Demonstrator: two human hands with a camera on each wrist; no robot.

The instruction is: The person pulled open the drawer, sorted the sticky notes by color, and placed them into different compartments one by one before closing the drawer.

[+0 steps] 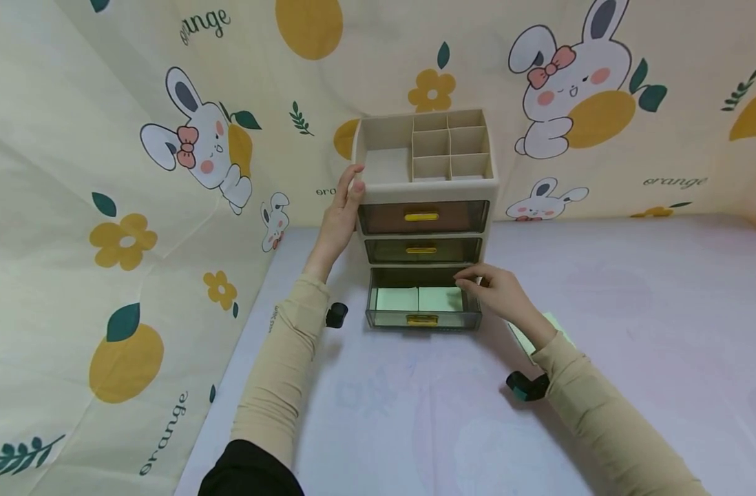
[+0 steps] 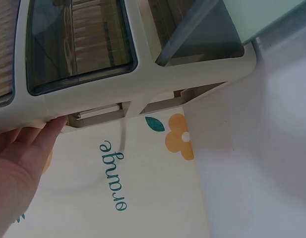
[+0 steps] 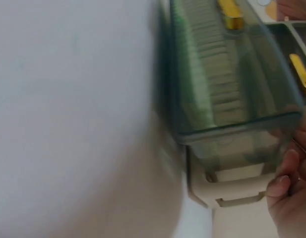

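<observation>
A cream desktop organizer [image 1: 430, 193] stands near the wall with its smoky clear bottom drawer [image 1: 443, 319] pulled out. Two pale green note pads [image 1: 396, 299] lie side by side in that drawer. My left hand [image 1: 339, 222] rests against the organizer's upper left side, fingers fairly straight along it. At the drawer's right rear, my right hand [image 1: 492, 289] pinches the side wall, with thumb and index tips over the inside. Curled fingers [image 3: 280, 186] show outside that wall in the right wrist view. Another pale green pad [image 1: 522, 339] lies partly hidden under the right forearm.
Two upper drawers with yellow handles, including the middle drawer [image 1: 393, 251], are closed. The organizer's top tray [image 1: 387, 165] has several compartments. Patterned cloth [image 1: 365, 76] hangs behind and at the left. A pale tablecloth [image 1: 409, 413] covers the table.
</observation>
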